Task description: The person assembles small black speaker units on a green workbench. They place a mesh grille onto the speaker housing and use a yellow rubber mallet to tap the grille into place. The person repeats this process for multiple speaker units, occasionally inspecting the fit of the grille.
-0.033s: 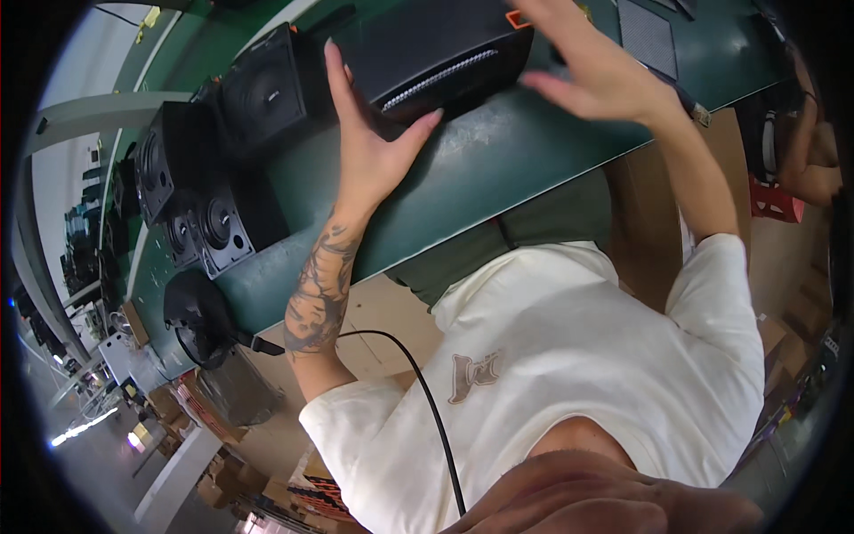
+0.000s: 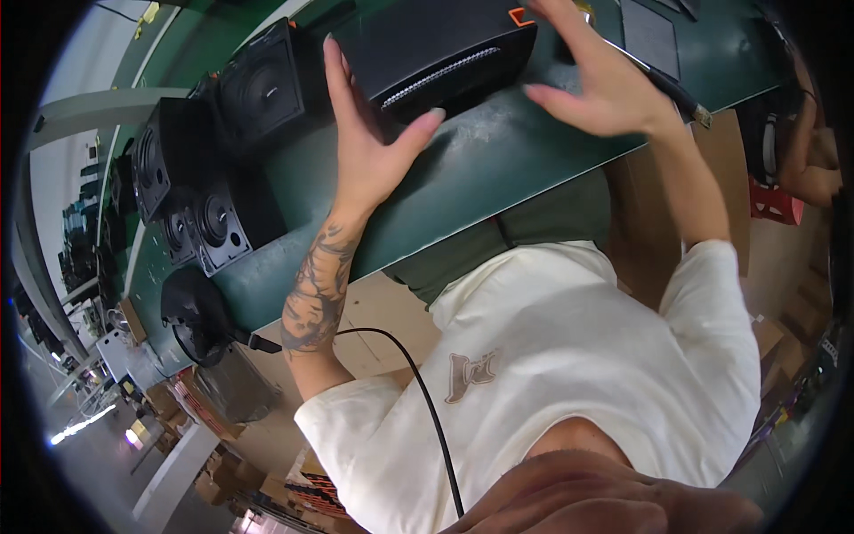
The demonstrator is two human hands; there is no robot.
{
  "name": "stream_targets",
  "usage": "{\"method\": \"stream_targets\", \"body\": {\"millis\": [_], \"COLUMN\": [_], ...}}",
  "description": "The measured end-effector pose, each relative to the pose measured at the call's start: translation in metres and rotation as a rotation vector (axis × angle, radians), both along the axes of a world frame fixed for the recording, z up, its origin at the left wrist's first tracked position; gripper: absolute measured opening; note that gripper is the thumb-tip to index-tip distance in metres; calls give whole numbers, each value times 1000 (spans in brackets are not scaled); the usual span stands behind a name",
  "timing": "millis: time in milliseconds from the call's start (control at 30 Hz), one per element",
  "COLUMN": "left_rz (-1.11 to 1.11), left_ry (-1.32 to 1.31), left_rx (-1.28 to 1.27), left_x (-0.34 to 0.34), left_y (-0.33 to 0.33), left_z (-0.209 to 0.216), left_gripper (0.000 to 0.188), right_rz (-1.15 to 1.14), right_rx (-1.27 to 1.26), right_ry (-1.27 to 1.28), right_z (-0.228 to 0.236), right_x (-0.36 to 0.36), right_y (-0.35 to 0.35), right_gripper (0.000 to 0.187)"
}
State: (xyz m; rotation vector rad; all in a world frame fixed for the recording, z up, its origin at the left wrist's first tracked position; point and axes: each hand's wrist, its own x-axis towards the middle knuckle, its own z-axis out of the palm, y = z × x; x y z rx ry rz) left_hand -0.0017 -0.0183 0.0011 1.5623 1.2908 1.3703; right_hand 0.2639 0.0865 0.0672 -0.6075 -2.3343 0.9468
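A long black box (image 2: 436, 49), like a speaker cabinet, lies on the green workbench top in front of me. A light mesh strip runs along its near side, and a small orange piece shows at its right corner. My left hand (image 2: 369, 147) is open at its left end, fingers stretched up beside that end and thumb apart near the lower edge. Contact there I cannot tell. Off the right end is my right hand (image 2: 605, 89), open, thumb pointing at the box; its fingertips reach the top edge of the picture.
Several black speakers (image 2: 262, 93) stand close together left of my left hand. Right of my right hand lie a dark brush-like tool (image 2: 680, 96) and a grey flat panel (image 2: 649, 40). A black cap-like object (image 2: 196, 316) sits at the bench's left end. Another person's arm (image 2: 805, 133) shows far right.
My right hand has shifted a little right and toward me, and is less blurred. More of the brush-like tool shows beside it. My left hand and the black box look almost unmoved.
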Motion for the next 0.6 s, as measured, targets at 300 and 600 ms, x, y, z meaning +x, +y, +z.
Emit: {"method": "stream_targets", "body": {"millis": [300, 600], "left_rz": [82, 79], "left_ry": [-533, -579], "left_rx": [-1, 21], "left_x": [33, 54], "left_y": [8, 12], "left_z": [14, 37], "left_gripper": [82, 97], "right_rz": [-394, -156], "right_rx": [-542, -695], "right_ry": [658, 895], "right_z": [-48, -48], "right_x": [-70, -64], "right_y": [-32, -26], "right_gripper": [77, 83]}}
